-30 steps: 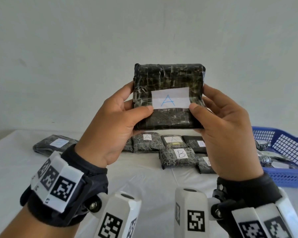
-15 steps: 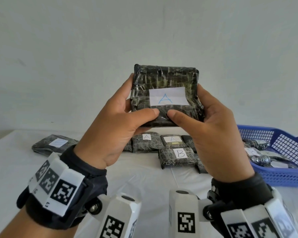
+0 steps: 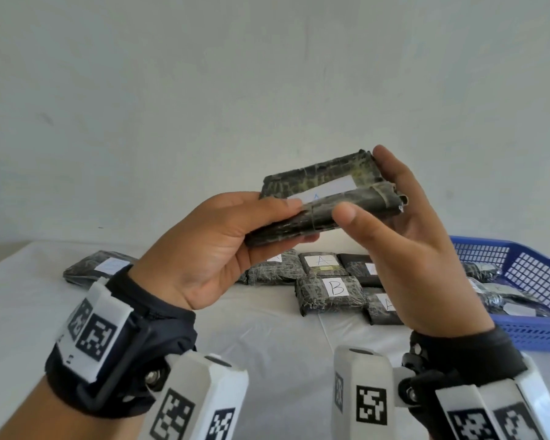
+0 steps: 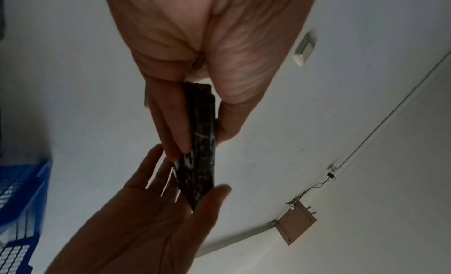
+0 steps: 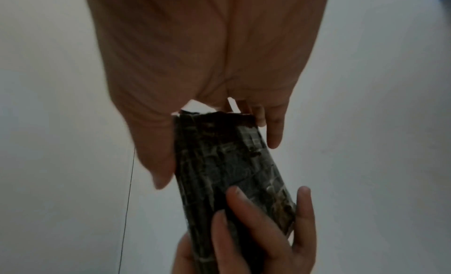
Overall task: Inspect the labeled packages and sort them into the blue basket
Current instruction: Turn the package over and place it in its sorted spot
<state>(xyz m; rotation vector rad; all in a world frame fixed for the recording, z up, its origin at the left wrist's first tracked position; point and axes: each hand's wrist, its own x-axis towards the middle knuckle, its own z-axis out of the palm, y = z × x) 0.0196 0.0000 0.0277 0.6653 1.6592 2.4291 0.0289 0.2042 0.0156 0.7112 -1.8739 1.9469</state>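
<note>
While the left hand (image 3: pixel 210 246) pinches the near end of the held package (image 3: pixel 323 201), thumb on top & fingers under, that grip is clamped on it; the flat, dark, crinkly plastic-wrapped slab sits tilted in mid-air above the tabletop (image 3: pixel 267 338), white paper label w/ a blue "A" facing up. Right hand (image 3: pixel 407 249) cups the far end, fingers straight behind it, thumb out front near the edge — grip looks loose, not curled round. Below, more wrapped packages (image 3: pixel 329 293) lie in a cluster on the white cloth, labels A & B showing. Blue basket (image 3: pixel 521 274), lattice plastic, sits at right w/ shiny wrapped pkgs inside.
</note>
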